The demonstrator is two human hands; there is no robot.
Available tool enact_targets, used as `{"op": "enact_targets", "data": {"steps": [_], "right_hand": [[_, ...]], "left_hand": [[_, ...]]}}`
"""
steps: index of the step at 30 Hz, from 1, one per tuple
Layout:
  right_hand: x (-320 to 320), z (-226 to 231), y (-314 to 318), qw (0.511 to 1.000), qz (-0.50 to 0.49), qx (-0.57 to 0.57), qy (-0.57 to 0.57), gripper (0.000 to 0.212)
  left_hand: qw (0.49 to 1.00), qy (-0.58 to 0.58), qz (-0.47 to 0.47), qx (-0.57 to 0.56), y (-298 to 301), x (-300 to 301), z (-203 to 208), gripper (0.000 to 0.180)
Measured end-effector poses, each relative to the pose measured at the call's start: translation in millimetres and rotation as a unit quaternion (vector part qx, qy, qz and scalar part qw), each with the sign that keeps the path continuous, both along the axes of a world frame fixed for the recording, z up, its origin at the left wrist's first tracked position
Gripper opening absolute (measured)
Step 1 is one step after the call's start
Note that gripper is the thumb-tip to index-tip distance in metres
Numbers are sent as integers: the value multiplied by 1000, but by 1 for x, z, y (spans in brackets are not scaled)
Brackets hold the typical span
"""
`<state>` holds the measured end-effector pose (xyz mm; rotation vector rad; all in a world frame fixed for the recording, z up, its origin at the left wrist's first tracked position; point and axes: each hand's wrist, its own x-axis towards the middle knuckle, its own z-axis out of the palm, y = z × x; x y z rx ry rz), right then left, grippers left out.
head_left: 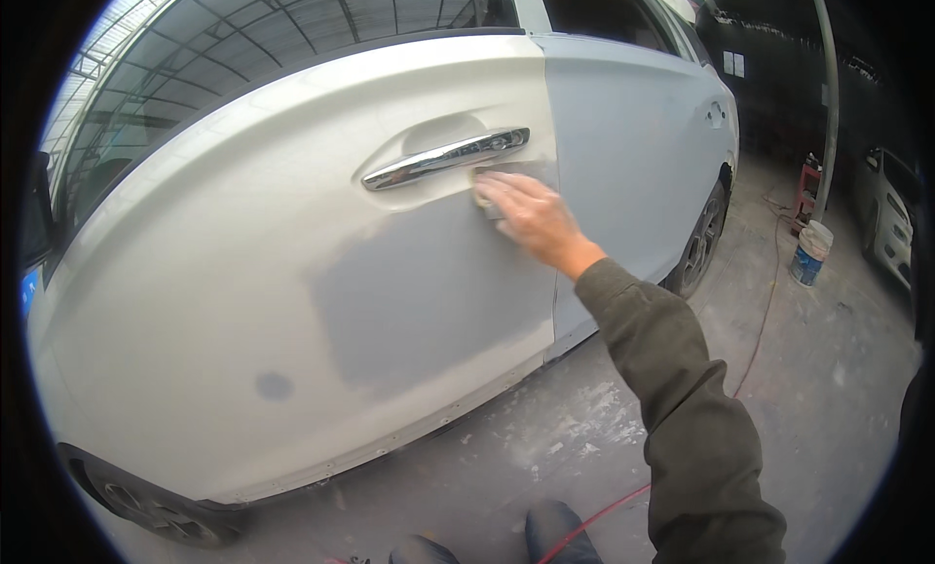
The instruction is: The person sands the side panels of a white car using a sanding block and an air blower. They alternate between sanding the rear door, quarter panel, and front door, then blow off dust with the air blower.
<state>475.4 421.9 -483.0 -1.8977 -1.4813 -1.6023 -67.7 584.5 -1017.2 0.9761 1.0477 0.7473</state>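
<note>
My right hand (531, 216) presses a small tan-and-grey sanding pad (484, 202) flat to a car's white front door (243, 223). Its fingers are closed over the pad and hide most of it. This spot lies just below the rear end of the chrome door handle (443, 160), at the upper edge of a large grey primer patch (429, 286). A small round grey spot (275, 386) marks the door lower left. My left hand is out of the picture.
The rear door (633, 155) is grey all over. A red hose (763, 335) runs across the dusty floor (584, 437) past my legs. At the right stand a paint bucket (810, 254), a red stand (806, 196), a pole (831, 106) and another car (891, 213).
</note>
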Motion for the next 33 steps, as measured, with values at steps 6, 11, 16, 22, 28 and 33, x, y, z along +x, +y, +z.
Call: {"op": "enact_targets", "data": {"steps": [6, 11, 16, 22, 28, 33], "right_hand": [[56, -21, -55, 980, -82, 115, 138, 52], [42, -55, 31, 909, -21, 337, 244, 58], [-88, -115, 141, 945, 107, 211, 227, 76], [-6, -111, 69, 981, 9, 150, 123, 83], [-127, -73, 178, 948, 143, 173, 226, 78], [-82, -64, 158, 979, 203, -33, 7, 77]], "left_hand": [[1000, 4, -5, 0, -17, 4, 17, 36], [999, 25, -16, -38, -12, 7, 20, 32], [998, 44, -10, -36, -7, 15, 21, 30], [990, 100, -24, 97, -17, 19, 28, 34], [992, 106, -53, 35, -11, 29, 36, 32], [996, 79, -7, 40, 9, 3, -10, 27]]}}
